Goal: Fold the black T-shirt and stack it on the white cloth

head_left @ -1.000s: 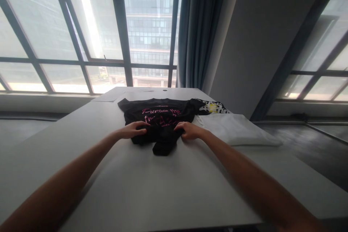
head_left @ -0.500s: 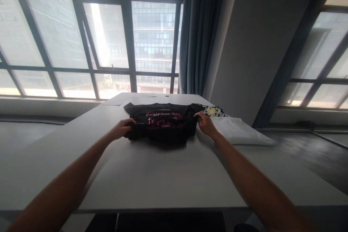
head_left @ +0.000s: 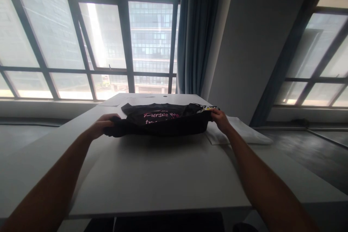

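Observation:
A black T-shirt (head_left: pixel 163 123) with pink lettering lies on the grey table (head_left: pixel 152 174), its near edge lifted off the surface and stretched wide. My left hand (head_left: pixel 104 124) grips the shirt's left end. My right hand (head_left: pixel 219 119) grips its right end. Both arms reach forward over the table, with the hands far apart.
A folded white garment (head_left: pixel 244 134) lies to the right of the shirt. A black cloth with yellow and white print (head_left: pixel 209 107) shows just behind my right hand. Sheets of paper (head_left: pixel 130 98) lie at the table's far edge, under large windows and a blue curtain (head_left: pixel 195 32).
My hands have moved apart from the shirt's middle to its two ends. They have lifted and stretched the near edge, so less of the pink lettering shows.

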A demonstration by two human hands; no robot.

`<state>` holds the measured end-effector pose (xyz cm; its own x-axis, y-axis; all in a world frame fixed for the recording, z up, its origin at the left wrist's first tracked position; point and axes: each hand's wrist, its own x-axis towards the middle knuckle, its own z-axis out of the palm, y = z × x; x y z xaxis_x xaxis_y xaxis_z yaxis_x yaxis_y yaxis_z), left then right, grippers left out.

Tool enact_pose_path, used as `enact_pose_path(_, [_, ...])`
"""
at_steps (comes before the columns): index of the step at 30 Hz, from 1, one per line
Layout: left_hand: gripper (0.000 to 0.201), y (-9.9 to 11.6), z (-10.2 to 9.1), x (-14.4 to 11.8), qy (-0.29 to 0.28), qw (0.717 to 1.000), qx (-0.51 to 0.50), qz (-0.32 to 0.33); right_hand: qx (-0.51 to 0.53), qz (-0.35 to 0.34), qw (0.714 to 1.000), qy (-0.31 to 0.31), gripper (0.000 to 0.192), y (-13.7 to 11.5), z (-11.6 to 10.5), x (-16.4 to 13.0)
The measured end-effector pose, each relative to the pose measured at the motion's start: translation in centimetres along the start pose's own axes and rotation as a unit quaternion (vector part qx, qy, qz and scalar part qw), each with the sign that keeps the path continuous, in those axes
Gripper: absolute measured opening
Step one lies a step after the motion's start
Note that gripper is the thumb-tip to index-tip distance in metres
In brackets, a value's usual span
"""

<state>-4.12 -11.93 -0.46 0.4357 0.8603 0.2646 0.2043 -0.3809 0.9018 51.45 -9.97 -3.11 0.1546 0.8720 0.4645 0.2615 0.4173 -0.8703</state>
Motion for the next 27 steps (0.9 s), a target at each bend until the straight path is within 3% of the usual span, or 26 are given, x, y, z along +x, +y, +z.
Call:
enact_pose_path(3, [0.030,0.3,-1.0,-0.6,0.030,0.999,-0.018,0.007,0.046,0.024,0.999,0.012,0.033,-0.8,-0.6,-0.3])
enact_pose_path(5, [0.029,0.6,-1.7,-1.1,0.030,0.999,-0.018,0.014,0.079,0.031,0.996,-0.019,0.034,-1.3,-1.4,-0.5])
enact_pose_path(8, [0.035,1.0,-2.5,-1.7,-0.054,0.998,-0.016,-0.012,0.092,0.059,0.988,-0.107,0.039,-1.6,-2.8,-1.1])
enact_pose_path(10, [0.045,1.2,-2.6,-1.8,-0.094,0.995,0.000,-0.034,0.061,0.097,0.981,-0.158,0.046,-1.6,-3.7,-1.5])
enact_pose_path(13, [0.060,0.7,-2.0,-1.2,-0.080,0.993,0.043,-0.070,-0.053,0.155,0.964,-0.208,0.057,-1.7,-4.4,-2.0])
enact_pose_path(16, [0.063,-1.2,-1.4,0.0,-0.048,0.972,0.168,-0.154,-0.225,0.217,0.921,-0.232,0.059,-1.9,-4.0,-2.1])
enact_pose_path(19, [0.067,-4.3,-1.6,0.9,-0.016,0.912,0.312,-0.265,-0.334,0.286,0.862,-0.255,0.058,-1.8,-3.3,-2.0])
enact_pose_path(21, [0.071,-6.2,-2.0,1.2,-0.009,0.885,0.329,-0.328,-0.354,0.329,0.832,-0.273,0.057,-1.6,-2.8,-1.9])
enact_pose_path(24, [0.078,-7.8,-2.2,1.5,-0.004,0.875,0.316,-0.368,-0.381,0.367,0.800,-0.284,0.054,-1.4,-1.9,-2.1])
enact_pose_path(27, [0.089,-8.1,-1.7,1.6,-0.001,0.876,0.313,-0.367,-0.403,0.348,0.799,-0.280,0.053,-1.2,-0.6,-2.4])
